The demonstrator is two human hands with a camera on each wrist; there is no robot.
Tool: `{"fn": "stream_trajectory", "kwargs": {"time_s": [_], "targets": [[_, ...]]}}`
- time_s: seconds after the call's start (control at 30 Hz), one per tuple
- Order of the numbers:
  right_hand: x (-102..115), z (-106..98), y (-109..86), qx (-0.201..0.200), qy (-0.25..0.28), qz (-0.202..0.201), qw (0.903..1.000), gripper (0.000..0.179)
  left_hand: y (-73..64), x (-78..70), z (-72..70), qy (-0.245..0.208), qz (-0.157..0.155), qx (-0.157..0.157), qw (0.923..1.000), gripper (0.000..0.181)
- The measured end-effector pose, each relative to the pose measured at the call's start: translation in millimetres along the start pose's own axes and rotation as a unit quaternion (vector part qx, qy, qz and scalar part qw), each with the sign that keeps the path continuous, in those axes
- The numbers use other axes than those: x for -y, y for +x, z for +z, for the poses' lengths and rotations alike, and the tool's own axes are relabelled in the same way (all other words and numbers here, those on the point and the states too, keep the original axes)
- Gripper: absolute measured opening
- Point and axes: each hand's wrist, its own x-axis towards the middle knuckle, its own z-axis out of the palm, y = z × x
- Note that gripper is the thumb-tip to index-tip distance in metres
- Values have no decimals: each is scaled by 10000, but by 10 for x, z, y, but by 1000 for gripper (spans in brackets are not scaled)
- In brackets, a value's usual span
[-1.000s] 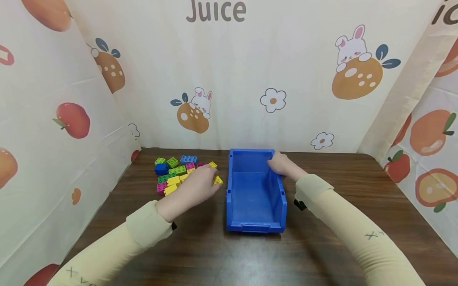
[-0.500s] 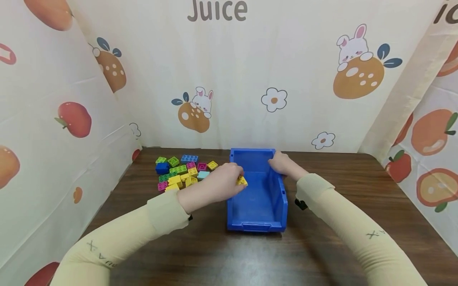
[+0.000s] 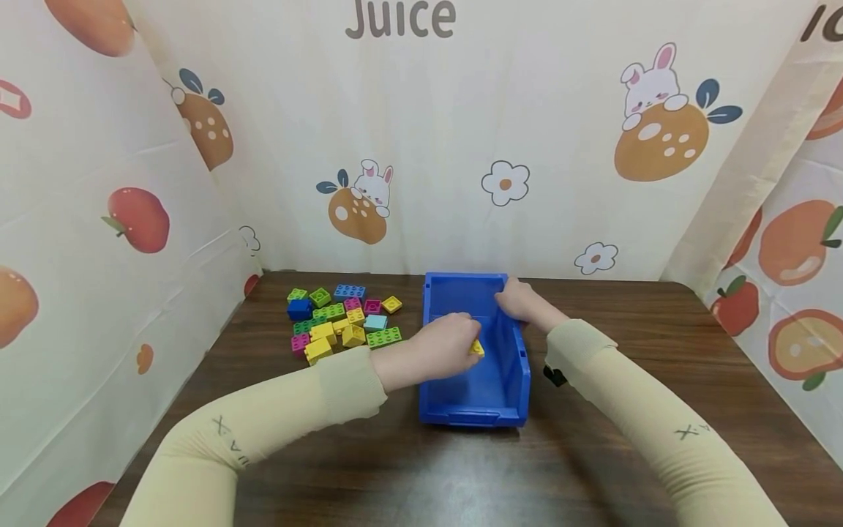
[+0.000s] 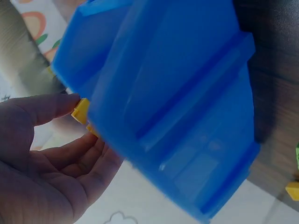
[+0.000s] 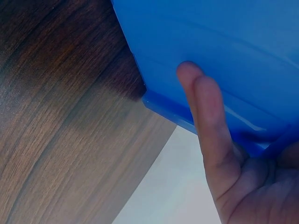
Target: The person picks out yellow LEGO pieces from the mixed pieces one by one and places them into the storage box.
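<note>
My left hand [image 3: 443, 347] pinches a yellow toy building brick [image 3: 478, 349] over the inside of a blue plastic storage bin [image 3: 474, 419]. In the left wrist view, the thumb and fingertips hold this yellow brick [image 4: 81, 111], and the bin's side wall [image 4: 187, 93] partly hides it. At the bin's back right corner, my right hand [image 3: 520, 301] grips the rim. The right wrist view has its fingers [image 5: 210, 105] lying against the outer face of the blue wall [image 5: 224, 42]. The visible part of the bin's floor is bare; my left hand hides some of it.
Left of the bin lies a loose group of bricks, among them a lime green one [image 3: 384, 337], a dark blue one [image 3: 299, 309] and a yellow one [image 3: 391, 304]. They rest on a dark wooden table [image 3: 632, 322]. A printed curtain [image 3: 435, 132] hangs behind.
My left hand has carried the yellow brick rightward from the brick group to over the bin, uncovering several bricks. My right hand and the bin have stayed in place.
</note>
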Motion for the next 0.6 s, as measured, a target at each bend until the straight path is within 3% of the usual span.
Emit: {"fn": "stream_trajectory", "kwargs": {"time_s": [0.33,0.6], "targets": [[2,-8,0,12,-10,7,10000,56,146,-105,289,276,280,226,9990,25],[0,-4,-3,15,-4,-65,10000,56,201,-177,522,529,255,461,9972,17]]}}
